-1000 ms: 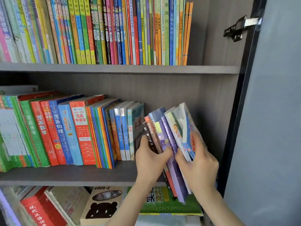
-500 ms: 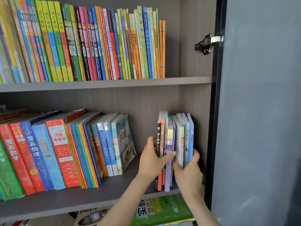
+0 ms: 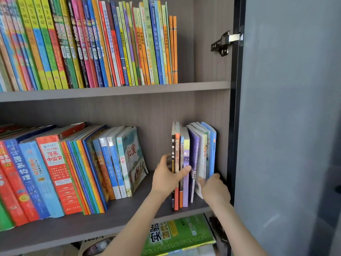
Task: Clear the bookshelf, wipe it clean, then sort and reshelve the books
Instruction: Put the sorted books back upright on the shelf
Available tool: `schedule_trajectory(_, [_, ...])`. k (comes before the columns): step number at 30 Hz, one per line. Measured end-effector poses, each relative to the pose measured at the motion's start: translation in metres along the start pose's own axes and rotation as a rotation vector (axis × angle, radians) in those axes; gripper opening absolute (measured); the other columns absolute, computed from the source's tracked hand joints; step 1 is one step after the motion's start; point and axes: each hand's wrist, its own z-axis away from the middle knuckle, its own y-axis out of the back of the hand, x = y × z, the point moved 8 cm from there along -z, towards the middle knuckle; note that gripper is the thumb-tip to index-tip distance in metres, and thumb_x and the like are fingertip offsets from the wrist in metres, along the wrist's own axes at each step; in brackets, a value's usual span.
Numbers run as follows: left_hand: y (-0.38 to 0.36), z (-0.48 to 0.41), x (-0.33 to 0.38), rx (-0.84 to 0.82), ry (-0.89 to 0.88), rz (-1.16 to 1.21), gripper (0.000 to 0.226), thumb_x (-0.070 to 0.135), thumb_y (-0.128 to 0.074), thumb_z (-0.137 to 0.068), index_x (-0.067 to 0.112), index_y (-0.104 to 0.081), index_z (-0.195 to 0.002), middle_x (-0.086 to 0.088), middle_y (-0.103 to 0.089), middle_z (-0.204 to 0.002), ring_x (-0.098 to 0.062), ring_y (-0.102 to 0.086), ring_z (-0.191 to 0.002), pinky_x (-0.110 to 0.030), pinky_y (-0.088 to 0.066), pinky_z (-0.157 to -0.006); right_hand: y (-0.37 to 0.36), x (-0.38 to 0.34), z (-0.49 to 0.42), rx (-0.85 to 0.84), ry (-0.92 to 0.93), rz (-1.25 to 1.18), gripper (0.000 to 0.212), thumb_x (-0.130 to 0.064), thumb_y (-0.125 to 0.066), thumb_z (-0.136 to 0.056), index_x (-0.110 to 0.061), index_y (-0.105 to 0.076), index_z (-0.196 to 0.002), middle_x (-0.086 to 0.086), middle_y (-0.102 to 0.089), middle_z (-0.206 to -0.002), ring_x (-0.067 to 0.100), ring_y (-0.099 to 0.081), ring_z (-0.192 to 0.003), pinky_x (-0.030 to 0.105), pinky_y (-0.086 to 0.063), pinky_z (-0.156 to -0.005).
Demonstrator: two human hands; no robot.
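Hands (image 3: pixel 191 182) grasping upright books (image 3: pixel 193 161) | middle shelf (image 3: pixel 129 211), right end

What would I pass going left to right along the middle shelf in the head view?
Leaning row of books → book with the painted cover → bare gap of shelf → left hand → small upright batch of books → right hand → cabinet side wall.

Two bare forearms, no sleeves, watch or rings; left hand (image 3: pixel 166 177) and right hand (image 3: pixel 215 189) ungloved.
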Motion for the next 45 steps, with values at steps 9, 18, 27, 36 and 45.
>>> schedule_trajectory(9, [0.012,0.007,-0.017,-0.132,0.041,0.105,0.069,0.056,-0.070,-0.071,0.026,-0.051,-0.130,0.016,-0.062,-0.119,0.000,-0.056,-0.112,-0.024,-0.044,-0.097,0.039,-0.017,0.063,0.465,0.360,-0.055,0.022,-0.024,-0.064,-0.089,-0.009,-0.058,-0.102,0.002,-0.065,-0.071,0.022,-0.063,-0.059,0.023,-0.029,-0.046])
schedule_trajectory(18, [0.015,0.012,-0.016,-0.170,0.060,0.092,0.032,0.044,-0.059,-0.090,0.031,-0.058,-0.119,0.014,-0.066,-0.115,0.001,-0.060,-0.106,-0.013,-0.045,-0.087,0.027,-0.073,0.072,0.555,0.621,-0.081,0.030,-0.028,-0.081,-0.073,-0.011,-0.062,-0.088,-0.003,-0.060,-0.056,0.015,-0.055,-0.040,0.007,-0.012,-0.043])
schedule_trajectory(27, [0.014,0.020,-0.002,-0.396,0.163,0.211,0.032,0.027,-0.069,-0.086,0.027,-0.063,-0.118,-0.002,-0.069,-0.112,-0.020,-0.064,-0.107,-0.037,-0.052,-0.091,-0.010,-0.092,0.085,0.345,0.632,0.040,0.074,-0.027,-0.069,-0.078,-0.008,-0.038,-0.143,0.004,-0.069,-0.093,0.025,-0.069,-0.078,0.036,-0.053,-0.062])
schedule_trajectory(36, [0.028,0.043,-0.009,-0.495,0.219,0.076,0.055,0.005,-0.060,-0.085,0.023,-0.051,-0.136,0.007,-0.055,-0.136,-0.009,-0.048,-0.127,-0.029,-0.034,-0.109,-0.004,-0.077,0.063,0.556,0.401,-0.021,0.038,-0.014,-0.085,-0.061,-0.002,-0.059,-0.085,0.010,-0.061,-0.060,0.028,-0.059,-0.044,0.024,-0.037,-0.040])
schedule_trajectory(45, [0.154,0.041,-0.033,0.262,0.253,-0.136,0.039,-0.002,-0.050,-0.089,0.015,-0.046,-0.123,-0.003,-0.057,-0.121,-0.016,-0.053,-0.075,-0.031,-0.047,-0.059,-0.013,-0.088,0.069,0.478,0.365,-0.115,0.023,-0.003,-0.065,-0.078,0.002,-0.049,-0.093,0.018,-0.060,-0.069,0.034,-0.058,-0.049,0.026,-0.033,-0.045])
